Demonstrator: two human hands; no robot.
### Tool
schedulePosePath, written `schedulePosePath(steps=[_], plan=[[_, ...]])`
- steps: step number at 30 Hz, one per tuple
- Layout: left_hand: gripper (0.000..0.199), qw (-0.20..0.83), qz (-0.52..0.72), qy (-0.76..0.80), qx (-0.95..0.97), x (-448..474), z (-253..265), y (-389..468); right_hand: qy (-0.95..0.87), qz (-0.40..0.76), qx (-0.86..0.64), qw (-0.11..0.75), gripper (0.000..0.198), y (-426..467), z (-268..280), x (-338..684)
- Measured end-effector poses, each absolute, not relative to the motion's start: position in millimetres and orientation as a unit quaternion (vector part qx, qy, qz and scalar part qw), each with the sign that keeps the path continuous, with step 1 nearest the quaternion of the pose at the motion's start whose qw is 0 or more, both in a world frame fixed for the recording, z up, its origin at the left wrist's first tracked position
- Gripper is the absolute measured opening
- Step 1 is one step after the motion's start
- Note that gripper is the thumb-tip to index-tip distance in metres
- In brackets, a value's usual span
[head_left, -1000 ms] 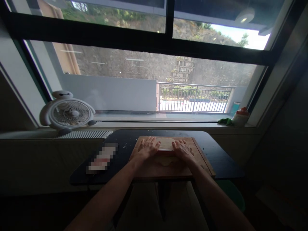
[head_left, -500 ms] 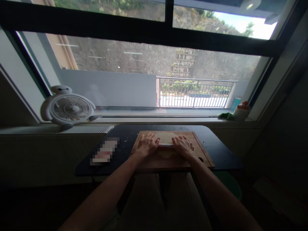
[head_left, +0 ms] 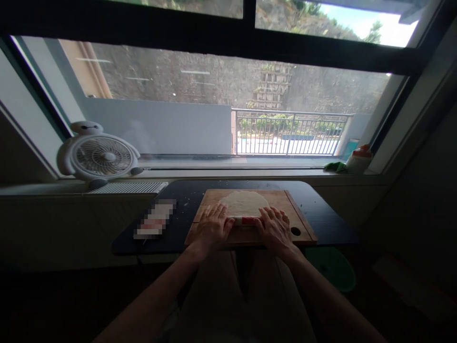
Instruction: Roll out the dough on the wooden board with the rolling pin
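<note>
A pale, flat sheet of dough [head_left: 246,202] lies on the wooden cutting board [head_left: 303,231]. Across its near part rests a thin white rolling pin with a red band [head_left: 250,220]. My left hand [head_left: 214,223] lies over the pin's left end, fingers stretched forward and thumb pointing inward. Over the right end lies my right hand [head_left: 274,226], its fingers also extended and slightly apart. Both palms press from above rather than wrapping round the pin. The pin's two ends are hidden under my hands.
The board sits on a dark table [head_left: 328,224] below a window. A pixelated flat object [head_left: 155,219] lies at the table's left. On the sill area are a white fan [head_left: 103,155], a green cloth [head_left: 334,166] and a white bottle [head_left: 359,161]. A green basin [head_left: 332,269] stands below right.
Both hands have drawn back towards me with the rolling pin, which has turned to show more of its red band. More of the dough's far part is now uncovered.
</note>
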State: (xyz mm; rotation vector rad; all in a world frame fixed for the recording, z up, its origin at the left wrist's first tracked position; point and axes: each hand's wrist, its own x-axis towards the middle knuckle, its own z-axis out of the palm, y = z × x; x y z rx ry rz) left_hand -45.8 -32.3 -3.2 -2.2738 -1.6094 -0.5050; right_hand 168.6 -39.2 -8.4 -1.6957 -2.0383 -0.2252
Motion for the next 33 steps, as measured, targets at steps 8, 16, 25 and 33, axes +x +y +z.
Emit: schedulePosePath(steps=[8, 16, 25, 33], plan=[[0.05, 0.074, -0.134, -0.628, -0.763, -38.4, 19.7, 53.9, -0.715, 0.026, -0.674, 0.187, 0.055, 48.2, 18.9, 163.7], [0.048, 0.116, -0.174, -0.595, -0.776, -40.8, 12.0, 15.2, -0.736, -0.034, -0.641, 0.216, 0.052, 16.9, 2.6, 164.4], [0.041, 0.111, -0.183, -0.563, -0.798, -40.6, 11.5, -45.3, -0.759, -0.029, -0.624, 0.185, 0.047, 10.4, 4.8, 168.4], [0.039, 0.15, -0.172, -0.57, -0.789, -24.7, 17.8, -21.1, -0.775, 0.01, -0.616, 0.142, 0.039, 77.9, 22.0, 145.7]])
